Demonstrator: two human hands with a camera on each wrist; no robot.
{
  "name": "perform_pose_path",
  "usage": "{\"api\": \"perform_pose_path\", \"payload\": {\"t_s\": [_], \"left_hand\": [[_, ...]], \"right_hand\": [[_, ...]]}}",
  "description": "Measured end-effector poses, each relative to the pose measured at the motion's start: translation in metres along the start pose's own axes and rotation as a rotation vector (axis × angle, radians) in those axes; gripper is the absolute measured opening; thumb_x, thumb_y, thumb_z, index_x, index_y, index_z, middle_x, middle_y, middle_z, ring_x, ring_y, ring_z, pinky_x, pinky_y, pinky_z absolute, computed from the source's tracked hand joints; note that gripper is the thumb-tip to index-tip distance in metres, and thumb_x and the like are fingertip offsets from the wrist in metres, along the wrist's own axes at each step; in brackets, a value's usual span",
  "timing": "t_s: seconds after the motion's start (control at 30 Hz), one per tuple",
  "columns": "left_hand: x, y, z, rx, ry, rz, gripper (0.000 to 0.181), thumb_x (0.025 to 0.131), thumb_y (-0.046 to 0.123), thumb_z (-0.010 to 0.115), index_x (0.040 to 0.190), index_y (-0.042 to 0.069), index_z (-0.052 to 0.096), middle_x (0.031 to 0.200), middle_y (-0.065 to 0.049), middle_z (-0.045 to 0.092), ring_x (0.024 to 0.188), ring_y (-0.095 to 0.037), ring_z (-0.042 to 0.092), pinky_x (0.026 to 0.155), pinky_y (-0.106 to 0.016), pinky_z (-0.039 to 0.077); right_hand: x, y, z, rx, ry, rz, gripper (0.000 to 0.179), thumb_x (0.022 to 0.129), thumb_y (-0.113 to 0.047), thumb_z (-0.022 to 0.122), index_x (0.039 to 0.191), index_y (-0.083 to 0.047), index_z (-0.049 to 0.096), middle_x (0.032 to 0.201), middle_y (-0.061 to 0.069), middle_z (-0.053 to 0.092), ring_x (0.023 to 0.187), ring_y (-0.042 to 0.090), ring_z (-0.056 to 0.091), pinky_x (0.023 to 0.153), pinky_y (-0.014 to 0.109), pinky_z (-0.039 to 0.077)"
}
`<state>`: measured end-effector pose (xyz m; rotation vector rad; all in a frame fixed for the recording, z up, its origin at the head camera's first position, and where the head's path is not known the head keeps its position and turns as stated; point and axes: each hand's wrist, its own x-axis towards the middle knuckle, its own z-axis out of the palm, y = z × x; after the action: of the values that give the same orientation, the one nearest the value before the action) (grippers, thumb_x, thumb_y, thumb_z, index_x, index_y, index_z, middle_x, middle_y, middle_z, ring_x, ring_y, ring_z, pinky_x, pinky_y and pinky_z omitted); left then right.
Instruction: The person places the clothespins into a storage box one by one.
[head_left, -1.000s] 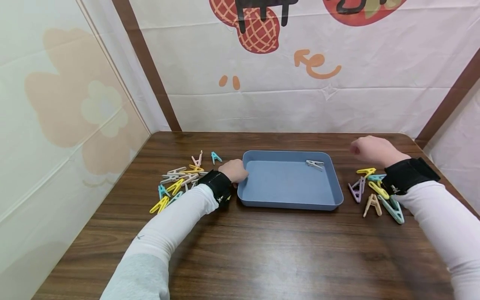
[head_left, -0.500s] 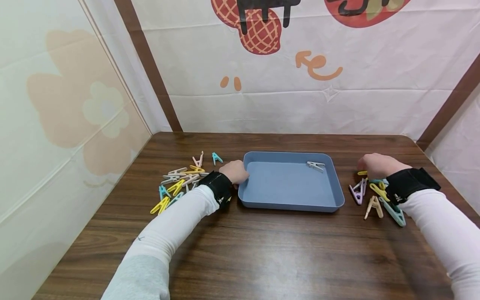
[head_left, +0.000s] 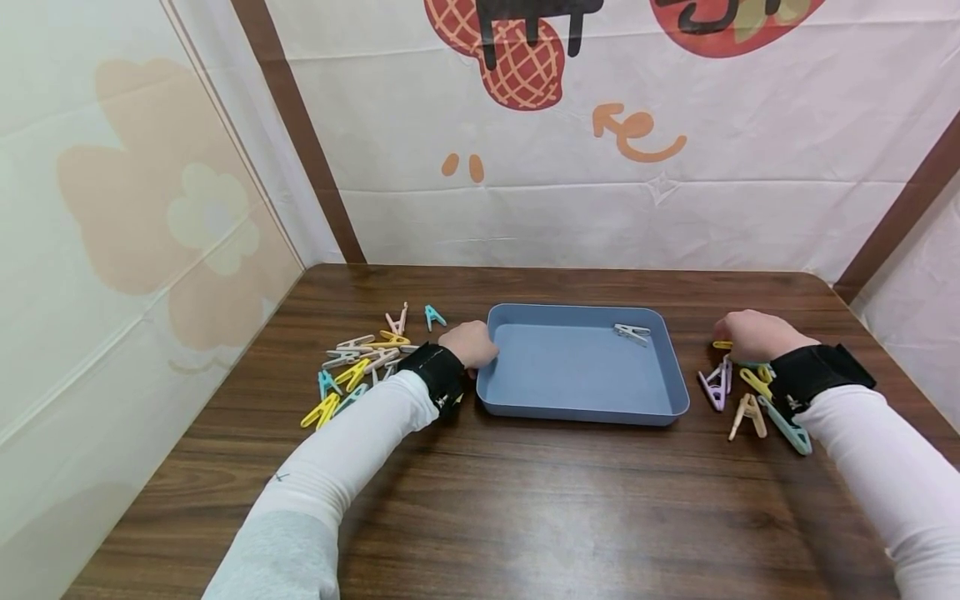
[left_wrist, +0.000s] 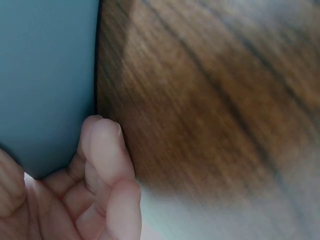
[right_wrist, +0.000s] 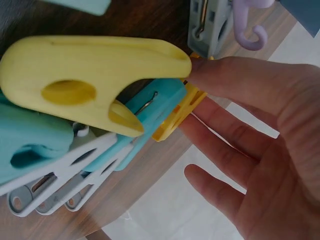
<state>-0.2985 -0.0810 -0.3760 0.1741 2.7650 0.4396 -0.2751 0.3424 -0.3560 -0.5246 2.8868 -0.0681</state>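
Note:
At the left wall of the blue tray (head_left: 585, 367), my left hand (head_left: 468, 343) grips the edge. In the left wrist view the fingers (left_wrist: 107, 150) curl against the tray's wall (left_wrist: 50, 90). Over the right-hand pile, my right hand (head_left: 761, 335) pinches a yellow clothespin (right_wrist: 181, 111) between thumb and fingers. Close by lie a larger yellow clothespin (right_wrist: 95, 100), a teal one (right_wrist: 165, 100) and a purple one (head_left: 716, 385). Part of the pile is hidden beneath the right hand and wrist.
One pale grey clothespin (head_left: 632, 332) lies inside the tray near its right side. Several mixed clothespins (head_left: 352, 371) are heaped left of the tray, with a blue one (head_left: 433, 317) apart behind them. A beige clothespin (head_left: 748, 414) lies at the front of the right pile.
My right hand has come down onto the right pile and taken the yellow clothespin between thumb and fingers. The left hand stays on the tray's edge.

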Motion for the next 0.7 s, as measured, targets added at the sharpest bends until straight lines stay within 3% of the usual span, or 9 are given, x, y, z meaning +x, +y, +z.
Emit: {"api": "perform_pose_path", "payload": {"t_s": [0.33,0.7], "left_hand": [[-0.010,0.003,-0.004,-0.007,0.008,0.019,0.027,0.096,0.018,0.047,0.078,0.006,0.062,0.062,-0.007,0.063,0.049,-0.016,0.061,0.055,-0.032,0.047],[-0.002,0.002,-0.002,0.001,-0.005,-0.008,0.026,0.097,0.019,0.046,0.081,0.006,0.063,0.064,-0.007,0.064,0.049,-0.016,0.062,0.054,-0.032,0.047]], "right_hand": [[0.001,0.002,0.001,0.017,0.013,0.013,0.028,0.073,0.010,0.069,0.102,0.010,0.066,0.096,0.024,0.067,0.091,0.041,0.063,0.077,0.054,0.049],[0.002,-0.010,-0.027,0.017,0.200,-0.018,0.025,0.082,-0.008,0.071,0.100,0.007,0.062,0.089,0.017,0.065,0.081,0.033,0.062,0.072,0.053,0.048]]}}
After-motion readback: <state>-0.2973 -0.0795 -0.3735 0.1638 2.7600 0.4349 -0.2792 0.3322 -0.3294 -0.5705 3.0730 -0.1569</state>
